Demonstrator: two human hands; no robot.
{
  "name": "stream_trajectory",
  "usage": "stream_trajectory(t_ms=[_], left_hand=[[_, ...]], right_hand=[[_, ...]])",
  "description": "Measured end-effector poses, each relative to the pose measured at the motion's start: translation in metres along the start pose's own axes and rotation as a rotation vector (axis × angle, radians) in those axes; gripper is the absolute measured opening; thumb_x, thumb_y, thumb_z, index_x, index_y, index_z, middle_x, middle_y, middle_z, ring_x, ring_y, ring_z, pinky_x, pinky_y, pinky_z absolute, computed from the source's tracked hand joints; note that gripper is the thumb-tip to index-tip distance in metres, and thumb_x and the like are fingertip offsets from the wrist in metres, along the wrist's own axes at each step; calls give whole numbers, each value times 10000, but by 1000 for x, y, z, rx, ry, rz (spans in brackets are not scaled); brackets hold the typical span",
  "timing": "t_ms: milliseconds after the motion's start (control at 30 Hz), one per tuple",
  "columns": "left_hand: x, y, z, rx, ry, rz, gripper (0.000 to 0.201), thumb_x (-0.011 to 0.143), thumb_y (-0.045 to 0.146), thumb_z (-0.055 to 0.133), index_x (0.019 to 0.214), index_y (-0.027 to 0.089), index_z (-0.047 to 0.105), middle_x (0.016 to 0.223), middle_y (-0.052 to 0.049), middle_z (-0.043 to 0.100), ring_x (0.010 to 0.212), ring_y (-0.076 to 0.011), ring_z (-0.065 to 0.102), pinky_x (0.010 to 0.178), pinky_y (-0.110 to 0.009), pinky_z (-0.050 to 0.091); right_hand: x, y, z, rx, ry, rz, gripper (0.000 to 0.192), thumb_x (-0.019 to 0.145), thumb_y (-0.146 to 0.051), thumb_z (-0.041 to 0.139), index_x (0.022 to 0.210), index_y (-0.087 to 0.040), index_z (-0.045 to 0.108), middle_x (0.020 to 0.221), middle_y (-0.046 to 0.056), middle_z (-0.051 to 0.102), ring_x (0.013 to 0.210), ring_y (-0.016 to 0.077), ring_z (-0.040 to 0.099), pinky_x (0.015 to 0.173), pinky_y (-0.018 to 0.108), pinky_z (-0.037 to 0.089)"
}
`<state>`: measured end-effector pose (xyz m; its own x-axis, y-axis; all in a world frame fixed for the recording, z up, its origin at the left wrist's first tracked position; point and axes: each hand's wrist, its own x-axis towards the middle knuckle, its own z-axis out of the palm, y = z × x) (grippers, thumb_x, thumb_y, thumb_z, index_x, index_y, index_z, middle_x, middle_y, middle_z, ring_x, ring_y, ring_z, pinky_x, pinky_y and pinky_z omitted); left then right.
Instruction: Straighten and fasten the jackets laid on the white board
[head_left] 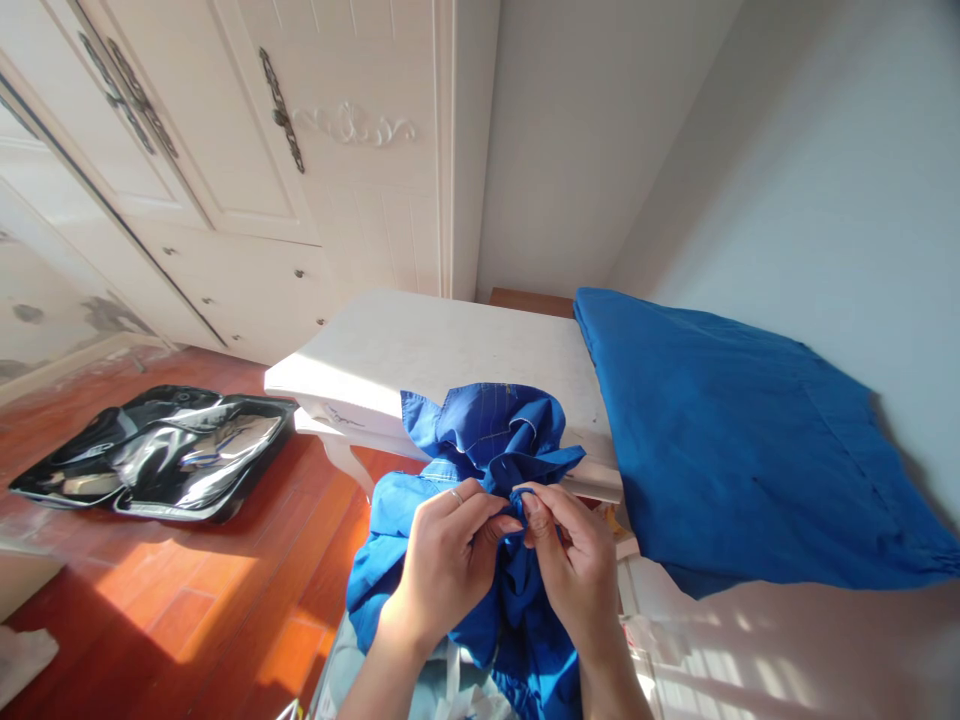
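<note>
A blue garment (480,430) with pale stitching hangs bunched in front of me, its upper part against the near edge of the white table. My left hand (454,555) pinches a gathered bit of its cloth between thumb and fingers, a ring on one finger. Close beside it, almost touching, my right hand (566,545) pinches the same bunched spot from the other side. Whether a button or similar small part sits between the fingertips is hidden. Lower folds of the garment drop between and below my forearms.
Another blue cloth piece (735,440) lies spread over the right end of the white table (450,345). On the red wooden floor (247,590) at left, an opened black suitcase (161,455) holds packed things. A white wardrobe (360,190) stands behind; a wall rises at right.
</note>
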<state>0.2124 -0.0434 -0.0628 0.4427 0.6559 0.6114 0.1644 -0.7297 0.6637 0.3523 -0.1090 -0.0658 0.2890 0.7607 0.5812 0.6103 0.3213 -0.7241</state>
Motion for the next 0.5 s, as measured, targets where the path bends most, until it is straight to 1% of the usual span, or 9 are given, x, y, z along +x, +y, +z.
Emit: stream_trajectory(t_ms=[133,233,300,433,500], left_hand=[[1,-2,-4,-97,-6,0,125,966,147,585,880,171,672,730,-2,612,637,-100,571,589,-198,444],[1,-1,-3,-113,32,21,98,963,155,597,886,180,653,722,8,596,632,-98,559,587,-198,439],[1,0,-1,-87,66,55,82,965,161,594,901,184,641,729,7,597,636,-103,555,586,-205,436],[0,3,7,-22,112,85,78,960,129,581,944,185,633,773,-6,630,663,-109,574,611,-217,453],[0,5,10,-15,124,77,87,958,120,582,955,188,637,781,-5,641,671,-107,590,621,-212,465]], right_hand=[[1,-4,1,16,-23,-15,154,1013,-151,563,1078,-222,683,851,-14,680,696,61,628,648,120,505],[1,-6,0,18,-21,-21,133,1015,-159,558,1061,-214,670,833,-11,665,700,63,618,662,122,501],[1,-5,0,33,-32,4,119,1022,-184,548,1043,-208,663,824,-6,658,688,67,608,640,126,490],[-5,-2,-2,101,-68,187,178,1045,-300,517,1060,-205,666,900,26,673,667,74,587,598,142,478],[-8,0,-2,169,-66,290,237,1034,-385,533,1072,-204,681,862,28,654,651,78,572,592,148,480]])
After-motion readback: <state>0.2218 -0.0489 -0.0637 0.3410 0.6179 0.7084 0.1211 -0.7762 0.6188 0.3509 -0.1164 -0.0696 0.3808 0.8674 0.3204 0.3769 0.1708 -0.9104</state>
